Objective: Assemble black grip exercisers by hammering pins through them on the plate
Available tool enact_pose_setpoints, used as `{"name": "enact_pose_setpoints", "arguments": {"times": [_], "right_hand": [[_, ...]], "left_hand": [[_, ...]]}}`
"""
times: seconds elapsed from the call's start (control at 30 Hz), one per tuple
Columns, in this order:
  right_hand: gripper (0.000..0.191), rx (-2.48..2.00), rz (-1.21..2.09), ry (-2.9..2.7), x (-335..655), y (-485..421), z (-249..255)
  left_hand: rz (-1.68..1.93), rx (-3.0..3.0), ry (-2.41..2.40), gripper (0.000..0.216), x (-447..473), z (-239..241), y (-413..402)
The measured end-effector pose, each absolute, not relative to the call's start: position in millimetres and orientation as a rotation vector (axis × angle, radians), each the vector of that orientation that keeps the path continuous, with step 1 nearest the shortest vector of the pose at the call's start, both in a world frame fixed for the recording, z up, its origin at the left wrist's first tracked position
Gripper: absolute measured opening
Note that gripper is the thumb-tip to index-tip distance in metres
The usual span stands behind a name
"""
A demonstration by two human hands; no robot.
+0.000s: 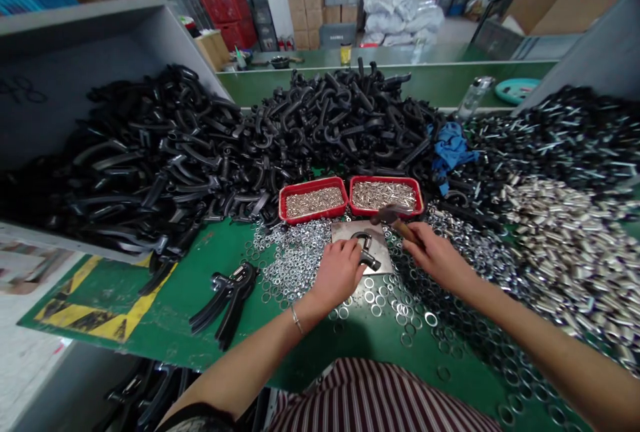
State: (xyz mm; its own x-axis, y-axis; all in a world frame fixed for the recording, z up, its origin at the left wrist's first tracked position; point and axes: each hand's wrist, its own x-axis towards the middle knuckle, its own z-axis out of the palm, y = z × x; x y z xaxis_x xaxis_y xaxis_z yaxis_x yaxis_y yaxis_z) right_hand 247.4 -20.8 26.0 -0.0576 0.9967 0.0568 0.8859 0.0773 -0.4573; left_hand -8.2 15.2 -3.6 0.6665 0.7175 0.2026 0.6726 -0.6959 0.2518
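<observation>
My left hand (339,268) is closed on a black curved handle part (369,257), holding it against a small metal plate (383,240) on the green table. My right hand (426,249) grips the wooden handle of a hammer (400,224). The hammer's head is above the plate's upper right edge, apart from the black part and slightly blurred. Just beyond the plate stand two red trays, the left tray (311,219) with tiny metal pieces and the right tray (361,211) with small metal pins. Left of my left hand lies an assembled black hand grip (227,302).
Black handle parts (340,112) are heaped across the back and left. Washers (295,259) and larger rings (400,312) lie loose around the plate. Metal sleeves (560,252) pile up at right, near a blue cloth (451,149) and a clear bottle (474,97).
</observation>
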Motion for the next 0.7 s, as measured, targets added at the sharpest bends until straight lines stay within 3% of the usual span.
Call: {"name": "enact_pose_setpoints", "arguments": {"times": [0.23, 0.5, 0.7], "right_hand": [[0.027, -1.766, 0.528, -2.224, 240.2, -26.5, 38.5], [0.034, -1.631, 0.525, -2.256, 222.9, -36.8, 36.2], [0.039, -1.819, 1.089, -1.831, 244.2, -55.0, 23.7]], "left_hand": [[0.513, 2.591, 1.277, 0.043, -4.0, -15.5, 5.2], [0.670, 2.411, 1.376, 0.087, -1.3, -27.0, 5.0], [0.683, 2.248, 1.257, 0.060, -6.1, -3.7, 18.6]]}}
